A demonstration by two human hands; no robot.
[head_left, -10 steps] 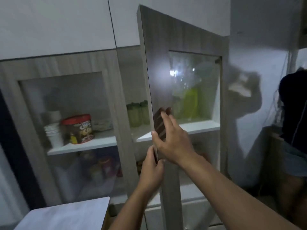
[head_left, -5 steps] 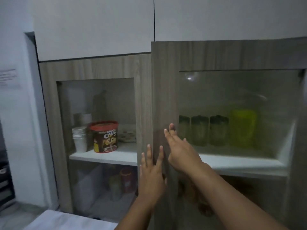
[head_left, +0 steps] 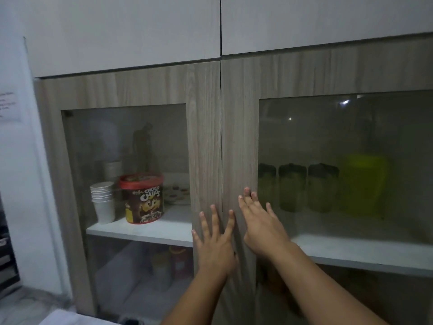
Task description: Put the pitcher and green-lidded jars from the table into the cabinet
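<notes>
The wooden cabinet's right glass door [head_left: 241, 127] is shut flush with the left door [head_left: 201, 127]. Behind its dim glass, three green-lidded jars [head_left: 293, 187] stand in a row on the white shelf [head_left: 365, 249]. To their right on that shelf stands the yellow-green pitcher [head_left: 364, 184]. My left hand [head_left: 215, 245] lies flat with fingers spread over the seam between the two doors. Flat on the right door's wooden frame rests my right hand [head_left: 260, 221], fingertips near the glass edge. Neither hand holds anything.
Behind the left glass, a stack of white paper cups [head_left: 103, 202] and a red-lidded Choco Chips tub [head_left: 143, 199] sit on a shelf. Containers show dimly on the lower shelf [head_left: 164, 266]. A white table corner [head_left: 70, 320] lies at the bottom left. White upper cabinets run above.
The right cabinet door swung from wide open to fully shut under my two hands. My view turned to face the cabinet front, and both hands now press flat on the doors.
</notes>
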